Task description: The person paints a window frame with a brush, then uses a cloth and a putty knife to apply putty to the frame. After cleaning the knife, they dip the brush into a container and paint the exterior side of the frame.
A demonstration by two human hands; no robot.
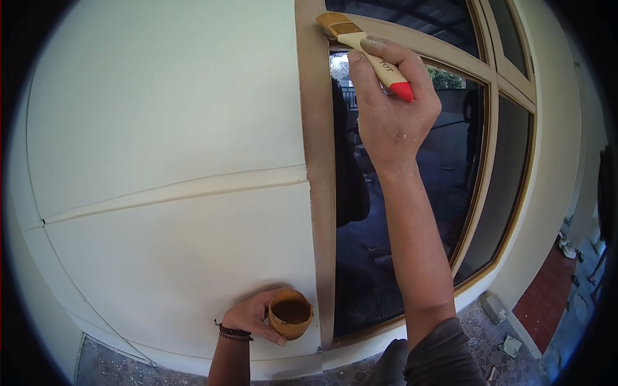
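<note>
A paintbrush (364, 50) with a pale wooden handle and red tip is gripped in my right hand (399, 103). Its brown-stained bristles touch the brown window frame (317, 128) near the top, where the upright meets a crossbar. Low down, beside the pale wall (174, 141), my left hand (261, 315) is wrapped round a small cup (291, 314) smeared with ochre paint. The cup's open mouth faces me, and dark brown liquid shows inside. Dark glass (418, 186) fills the frame behind my right forearm.
On the tiled ground (476, 341) at the lower right lie a grey block (494, 309) and a broken piece (512, 346). Beyond them is a red floor strip (546, 296). Part of a person in dark clothing (606, 193) shows at the far right edge.
</note>
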